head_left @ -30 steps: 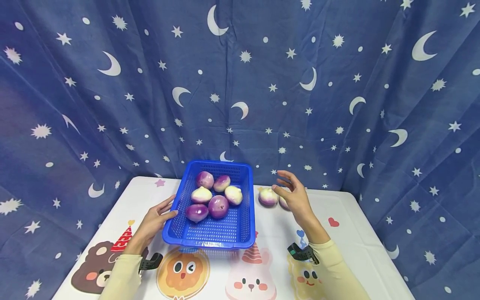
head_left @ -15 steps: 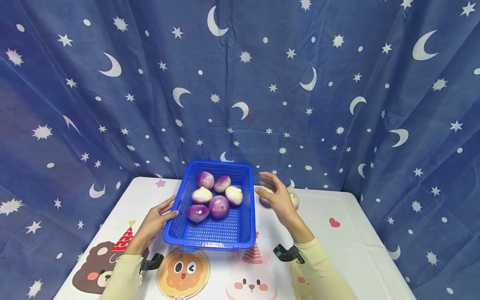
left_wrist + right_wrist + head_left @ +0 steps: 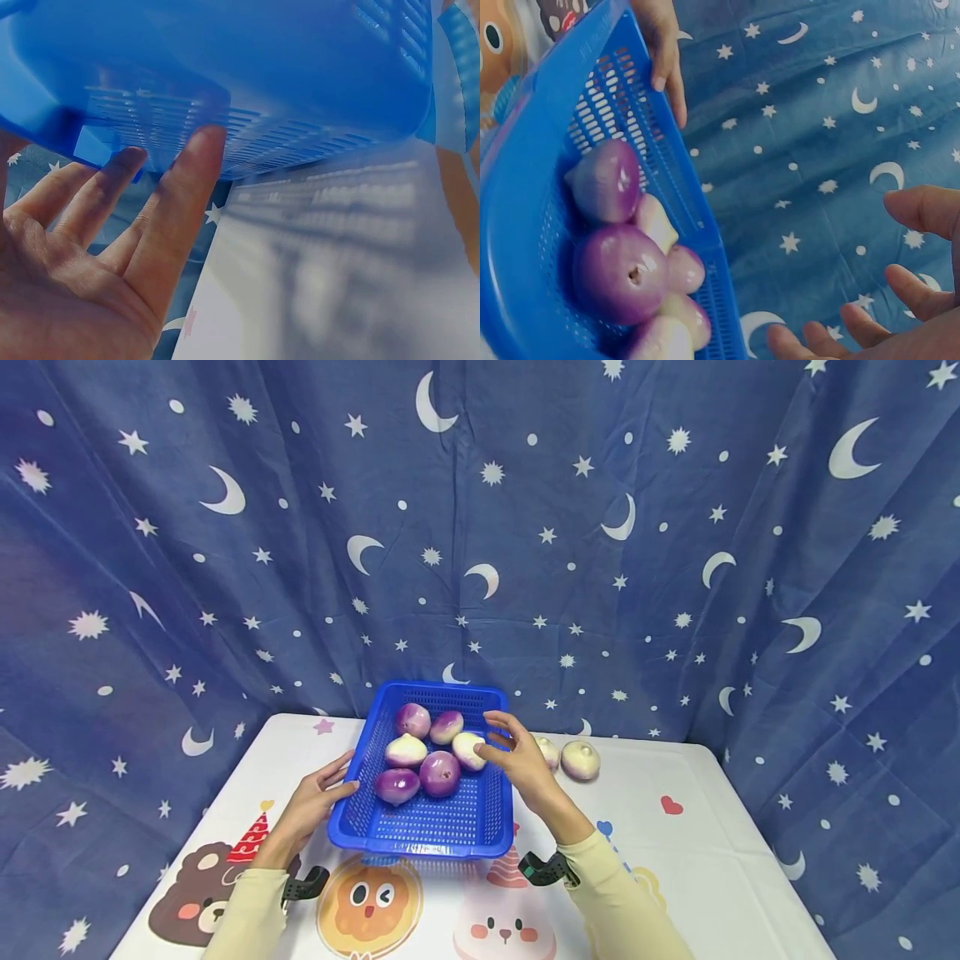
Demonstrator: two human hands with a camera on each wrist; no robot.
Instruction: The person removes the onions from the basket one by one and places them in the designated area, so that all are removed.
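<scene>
My left hand [image 3: 307,806] grips the left rim of a blue perforated plastic basket [image 3: 442,827], thumb over the edge and fingers outside. Seen from the left wrist, its fingers [image 3: 176,217] lie against the outer wall of the basket [image 3: 300,67]. Several glossy purple-and-white turnips [image 3: 439,774] sit in the basket, grouped toward its far part. My right hand [image 3: 528,772] holds nothing and hovers at the right rim, fingers spread and gently bent; the right wrist view shows its fingers [image 3: 915,210] apart from the turnips [image 3: 622,274].
Two more turnips lie on the white cartoon-print tablecloth [image 3: 697,843], right of the basket: one in full view [image 3: 581,760], the other turnip [image 3: 550,752] partly behind my right hand. A blue star-and-moon curtain [image 3: 480,527] hangs directly behind the table.
My right hand has moved left, from over the turnips on the table to the basket's right rim, uncovering more of them. The left hand and the basket have stayed in place.
</scene>
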